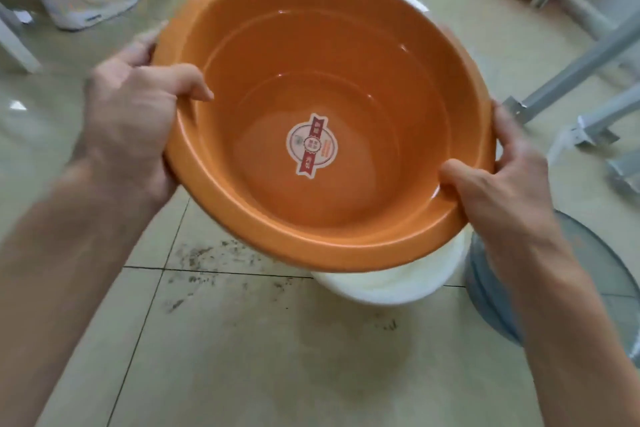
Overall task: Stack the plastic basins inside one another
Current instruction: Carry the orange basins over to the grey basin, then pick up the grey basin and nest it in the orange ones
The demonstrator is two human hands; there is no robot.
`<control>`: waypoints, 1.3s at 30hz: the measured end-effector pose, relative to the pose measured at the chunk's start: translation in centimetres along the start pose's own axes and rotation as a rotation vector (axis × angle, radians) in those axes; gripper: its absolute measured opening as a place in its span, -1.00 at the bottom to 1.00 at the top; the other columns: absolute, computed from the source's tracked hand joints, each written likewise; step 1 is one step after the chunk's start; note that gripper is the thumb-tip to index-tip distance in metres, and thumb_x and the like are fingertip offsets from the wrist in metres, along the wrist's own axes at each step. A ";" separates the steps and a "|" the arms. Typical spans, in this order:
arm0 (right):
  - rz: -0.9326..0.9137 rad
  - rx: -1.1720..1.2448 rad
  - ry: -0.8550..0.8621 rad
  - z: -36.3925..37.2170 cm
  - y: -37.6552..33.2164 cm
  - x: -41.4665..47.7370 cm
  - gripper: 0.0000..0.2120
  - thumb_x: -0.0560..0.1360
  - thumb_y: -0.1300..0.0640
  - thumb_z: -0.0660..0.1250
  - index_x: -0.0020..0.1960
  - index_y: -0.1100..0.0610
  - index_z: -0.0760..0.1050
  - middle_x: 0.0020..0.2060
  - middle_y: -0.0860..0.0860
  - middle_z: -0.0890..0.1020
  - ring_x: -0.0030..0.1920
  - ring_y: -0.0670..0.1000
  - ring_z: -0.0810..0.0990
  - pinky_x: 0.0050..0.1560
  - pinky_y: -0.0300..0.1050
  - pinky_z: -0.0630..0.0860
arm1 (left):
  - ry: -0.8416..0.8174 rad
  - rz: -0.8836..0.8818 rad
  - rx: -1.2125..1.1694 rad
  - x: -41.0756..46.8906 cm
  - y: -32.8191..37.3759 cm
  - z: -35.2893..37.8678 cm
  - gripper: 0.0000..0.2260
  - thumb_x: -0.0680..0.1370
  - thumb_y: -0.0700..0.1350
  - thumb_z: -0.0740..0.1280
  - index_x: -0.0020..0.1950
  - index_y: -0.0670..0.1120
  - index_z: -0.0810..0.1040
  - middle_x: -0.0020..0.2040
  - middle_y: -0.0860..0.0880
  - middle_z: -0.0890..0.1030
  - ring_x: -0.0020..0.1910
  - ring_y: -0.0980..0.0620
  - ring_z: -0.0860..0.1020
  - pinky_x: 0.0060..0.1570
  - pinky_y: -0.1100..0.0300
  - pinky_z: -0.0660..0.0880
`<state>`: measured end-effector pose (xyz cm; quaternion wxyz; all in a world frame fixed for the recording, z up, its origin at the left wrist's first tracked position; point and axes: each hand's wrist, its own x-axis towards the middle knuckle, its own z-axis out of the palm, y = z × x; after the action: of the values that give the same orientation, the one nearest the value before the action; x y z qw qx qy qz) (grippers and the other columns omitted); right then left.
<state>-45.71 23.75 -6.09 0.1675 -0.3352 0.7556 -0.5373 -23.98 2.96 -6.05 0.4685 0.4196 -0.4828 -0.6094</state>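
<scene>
An orange plastic basin [346,55] with a round red and white sticker on its bottom fills the middle of the head view, tilted toward me. My left hand [135,121] grips its left rim, thumb inside. My right hand [502,180] grips the right rim, thumb inside too. A white basin [384,284] lies below it, mostly hidden; its rim shows at the lower right and again at the top right. I cannot tell whether the two basins touch.
A translucent grey-blue basin [588,281] stands on the tiled floor at the right. Grey metal frame legs [571,80] cross the upper right. Another person's white shoe [90,3] is at the upper left. Dark grit [207,256] speckles the tiles below the basin.
</scene>
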 end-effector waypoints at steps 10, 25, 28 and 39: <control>0.253 -0.262 0.024 -2.2 7.9 -0.7 -0.46 0.44 0.35 0.37 0.23 -0.18 0.46 -0.17 0.11 0.67 -0.38 0.14 0.68 -0.34 0.04 0.68 | -0.037 -0.176 0.226 -3.7 -11.7 5.6 -0.57 0.48 -0.39 0.31 0.20 0.03 0.66 -0.15 -0.02 0.65 -0.17 -0.09 0.59 -0.32 0.16 0.54; 0.359 -0.606 0.053 0.5 13.0 -1.4 -0.22 0.38 -0.08 0.21 0.60 0.02 0.22 0.38 0.16 0.38 0.41 0.24 0.28 0.45 0.18 0.18 | -0.045 -0.165 0.384 -3.7 -15.2 4.3 -0.49 0.61 -0.38 0.26 0.45 0.09 0.54 -0.08 0.03 0.63 -0.30 0.08 0.54 -0.35 0.27 0.47; 0.417 -0.616 0.295 -3.5 13.8 -1.9 -0.33 0.53 -0.20 0.26 0.56 0.07 0.34 0.46 0.15 0.36 0.47 0.21 0.25 0.47 0.14 0.11 | -0.041 -0.157 0.394 -3.8 -15.3 4.4 -0.48 0.61 -0.38 0.27 0.47 0.10 0.52 -0.02 -0.04 0.65 -0.24 -0.05 0.58 -0.27 0.13 0.52; 0.883 -0.425 0.696 -15.8 21.2 -6.4 -0.79 0.46 0.38 0.30 0.09 0.32 0.55 -0.05 0.30 0.65 0.05 0.32 0.62 0.07 0.10 0.54 | 0.023 -0.231 0.317 -3.4 -16.8 3.7 -0.32 0.54 -0.32 0.28 0.06 0.58 0.52 0.21 0.01 0.57 -0.01 -0.06 0.58 -0.24 0.21 0.59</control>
<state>-57.70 43.42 -20.52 0.0469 0.1797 0.9248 -0.3321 -29.63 8.57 -21.69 0.3289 0.5477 -0.5159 -0.5707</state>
